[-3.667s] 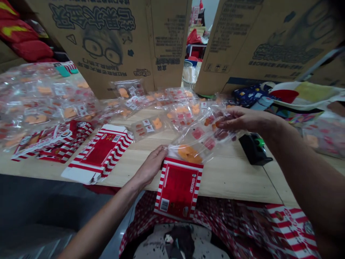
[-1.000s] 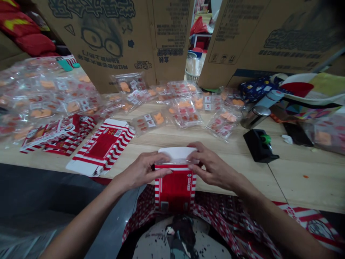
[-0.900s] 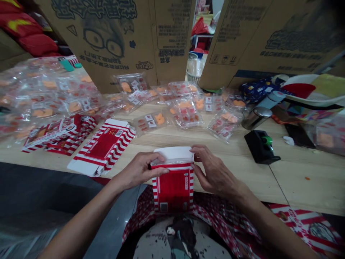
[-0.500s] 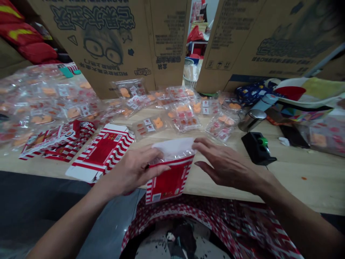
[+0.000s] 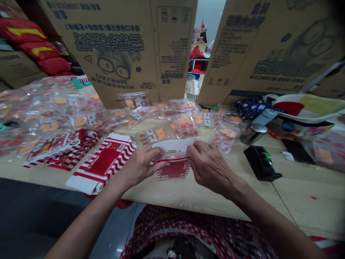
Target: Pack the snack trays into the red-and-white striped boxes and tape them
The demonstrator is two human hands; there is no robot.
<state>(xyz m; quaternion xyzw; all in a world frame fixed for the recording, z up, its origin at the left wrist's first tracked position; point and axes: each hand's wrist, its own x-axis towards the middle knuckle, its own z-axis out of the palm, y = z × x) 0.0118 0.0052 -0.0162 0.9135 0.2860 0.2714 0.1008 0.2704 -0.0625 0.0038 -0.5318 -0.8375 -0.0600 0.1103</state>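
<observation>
A small red-and-white striped carton (image 5: 174, 172) sits upright on the wooden table (image 5: 188, 190) in front of me, its white top flap (image 5: 174, 145) raised. My left hand (image 5: 140, 166) grips its left side, fingers curled over the top edge. Opposite it, my right hand (image 5: 210, 167) holds the right side with fingers closed on the rim. Clear plastic shows inside the open top.
Flat striped cartons (image 5: 104, 162) lie to the left. Several clear packets of orange and red pieces (image 5: 183, 126) cover the table's back and left. A black tape dispenser (image 5: 261, 163) and a metal cup (image 5: 252, 133) stand right. Big cardboard boxes (image 5: 121, 50) wall the far side.
The packet went into the carton. The carton has moved from over my lap up onto the table, and my right hand has closed on its right side again.
</observation>
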